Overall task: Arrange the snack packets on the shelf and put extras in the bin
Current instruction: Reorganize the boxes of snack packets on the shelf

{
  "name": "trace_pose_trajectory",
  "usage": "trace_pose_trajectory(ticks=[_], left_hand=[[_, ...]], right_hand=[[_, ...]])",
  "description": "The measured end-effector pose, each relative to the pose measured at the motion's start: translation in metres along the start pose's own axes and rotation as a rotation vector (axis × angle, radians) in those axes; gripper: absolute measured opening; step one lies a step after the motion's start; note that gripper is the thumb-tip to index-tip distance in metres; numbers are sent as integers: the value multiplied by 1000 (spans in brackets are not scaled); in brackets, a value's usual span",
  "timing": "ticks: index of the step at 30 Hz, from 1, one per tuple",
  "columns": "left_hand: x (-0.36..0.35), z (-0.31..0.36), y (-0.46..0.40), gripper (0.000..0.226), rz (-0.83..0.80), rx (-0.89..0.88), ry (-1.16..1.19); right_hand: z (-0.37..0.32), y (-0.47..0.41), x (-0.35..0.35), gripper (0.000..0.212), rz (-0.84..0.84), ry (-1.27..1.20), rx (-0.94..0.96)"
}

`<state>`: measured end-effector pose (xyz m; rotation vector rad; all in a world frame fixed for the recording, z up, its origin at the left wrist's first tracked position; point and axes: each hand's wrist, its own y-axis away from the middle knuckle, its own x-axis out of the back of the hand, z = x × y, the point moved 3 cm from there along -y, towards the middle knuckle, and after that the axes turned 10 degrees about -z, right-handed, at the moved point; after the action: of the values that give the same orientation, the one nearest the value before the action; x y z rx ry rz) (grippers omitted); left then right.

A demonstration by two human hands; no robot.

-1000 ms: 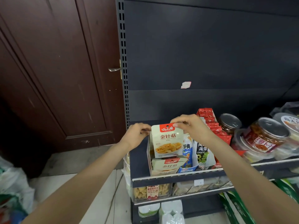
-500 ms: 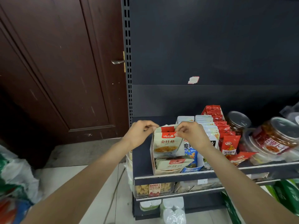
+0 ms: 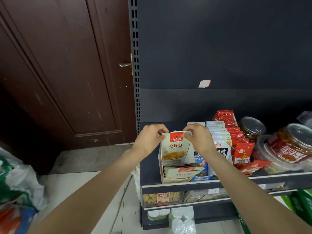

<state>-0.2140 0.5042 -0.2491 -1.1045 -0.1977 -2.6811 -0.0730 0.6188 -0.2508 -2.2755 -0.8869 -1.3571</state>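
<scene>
Up front in the head view, a snack packet (image 3: 174, 147) with a red top label and a picture of yellow food is held upright by its top edge. The left hand (image 3: 148, 141) pinches the upper left corner between thumb and curled fingers, and the right hand (image 3: 198, 139) pinches the upper right corner in the same way. The packet's lower part stands inside an open white cardboard box (image 3: 176, 169), which rests on the dark shelf (image 3: 185, 184) near its left end. More packets of the same kind are seen lying flat in the front of that box. Just to the right of the box, a blue packet (image 3: 200, 163) stands in a second carton, and behind the right hand a row of grey-white packets (image 3: 219, 134) is lined up front to back. Further right, a row of red sachets (image 3: 240, 149) is set, with one sachet lying flat near the shelf edge. Clear plastic jars (image 3: 287, 147) with metal lids stand at the right end. Below, a lower tier with a clear tub of pale snacks (image 3: 162, 197) is visible. A brown door (image 3: 67, 73) is seen to the left, and bags (image 3: 15, 191) lie on the floor by it. No bin can be made out with certainty.
</scene>
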Motion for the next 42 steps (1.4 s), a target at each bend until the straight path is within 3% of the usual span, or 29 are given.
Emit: trace_pose_trajectory(ticks=[4,7,11,15,18,21,24,38,42], left_hand=[[-5,11,9,36,-67,-128,-410],[-10,4,12,50,-123,-170,-740],[-12,-3,15,55,-125,-140,-868],[-16,-1,18,54,-67,-128,-950],[-15,6,15,46,10,-97,-916],[-8,20,12,16,190,-81,-795],[-7,23,11,25,148,-31,-537],[-6,17,9,13,130,86,-306],[-6,19,5,11,110,125,-200]], right_hand=[[-2,3,0,15,1,12,-5],[-2,12,2,34,-3,-59,10],[-4,42,13,44,145,-285,12],[0,69,10,32,-25,-304,40],[4,83,5,26,-244,-331,58],[4,92,4,30,-391,-331,74],[5,94,5,29,-446,-256,85],[-6,90,18,12,-331,-264,111],[-9,87,42,12,-91,-389,98]])
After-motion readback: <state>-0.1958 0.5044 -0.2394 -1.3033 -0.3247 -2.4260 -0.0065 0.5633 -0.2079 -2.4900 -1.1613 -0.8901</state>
